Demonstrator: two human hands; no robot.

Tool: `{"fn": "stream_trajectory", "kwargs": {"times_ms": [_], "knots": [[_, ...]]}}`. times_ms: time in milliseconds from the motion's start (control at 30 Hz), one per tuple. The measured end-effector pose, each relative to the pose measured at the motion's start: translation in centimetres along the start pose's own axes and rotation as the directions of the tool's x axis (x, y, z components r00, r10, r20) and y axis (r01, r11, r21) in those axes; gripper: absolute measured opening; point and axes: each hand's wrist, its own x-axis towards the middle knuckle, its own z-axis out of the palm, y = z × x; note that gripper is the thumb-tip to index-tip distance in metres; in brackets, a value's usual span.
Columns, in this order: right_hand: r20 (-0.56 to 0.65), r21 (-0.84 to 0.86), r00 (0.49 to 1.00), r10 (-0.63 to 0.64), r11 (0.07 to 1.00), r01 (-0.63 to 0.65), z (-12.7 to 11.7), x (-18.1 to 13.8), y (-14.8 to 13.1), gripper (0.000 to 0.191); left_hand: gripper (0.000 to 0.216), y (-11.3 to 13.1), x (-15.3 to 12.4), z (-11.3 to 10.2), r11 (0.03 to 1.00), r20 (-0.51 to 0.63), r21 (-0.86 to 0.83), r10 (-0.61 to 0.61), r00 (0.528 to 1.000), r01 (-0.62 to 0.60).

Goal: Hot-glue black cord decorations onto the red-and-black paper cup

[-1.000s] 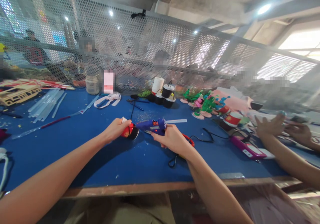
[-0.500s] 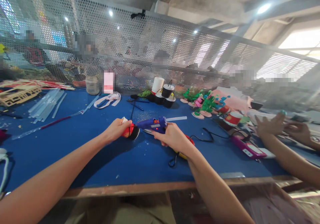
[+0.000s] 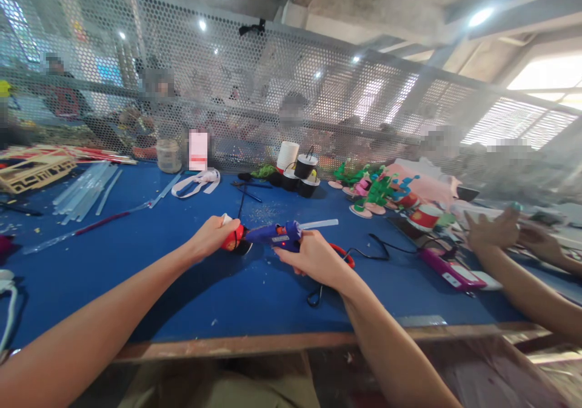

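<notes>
My left hand (image 3: 217,233) is closed round a small red paper cup (image 3: 233,240) with a white end and a black end, tipped on its side above the table. In my right hand (image 3: 313,251) is a blue hot glue gun (image 3: 275,234), its small red light lit. A clear glue stick (image 3: 321,223) pokes out of the gun's back. The nozzle meets the cup's black end; whether it touches is hard to tell. Red-handled scissors (image 3: 342,255) lie partly hidden behind my right wrist.
Glue sticks (image 3: 84,191) and a white ribbon (image 3: 195,183) lie at the left. Small black-and-white cups (image 3: 305,165) stand at the back. Green and pink craft figures (image 3: 375,190), a purple power strip (image 3: 450,268) and a co-worker's hands (image 3: 493,229) are at the right.
My right hand has moved the glue gun slightly left, so its nozzle now overlaps the cup's black end. My left hand and the cup have barely moved.
</notes>
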Motion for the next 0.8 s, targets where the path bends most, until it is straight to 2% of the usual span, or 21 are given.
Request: {"fn": "stream_trajectory", "kwargs": {"times_ms": [300, 500, 800], "knots": [[0.003, -0.043, 0.999, -0.040, 0.998, 0.040, 0.0, -0.1, -0.2, 0.024, 0.035, 0.1, -0.2, 0.1, 1.000, 0.000, -0.012, -0.006, 1.000, 0.006], [-0.081, -0.009, 0.997, 0.002, 1.000, -0.002, 0.1, 0.6, 0.7, 0.025, 0.036, -0.5, 0.2, 0.0, 0.998, 0.026, 0.019, 0.055, 0.998, -0.055], [-0.034, 0.038, 0.998, 0.049, 0.998, -0.048, 0.0, 1.2, 1.6, 0.026, 0.040, -1.2, 0.5, -0.2, 0.983, 0.075, 0.103, 0.148, 0.986, -0.155]]}}
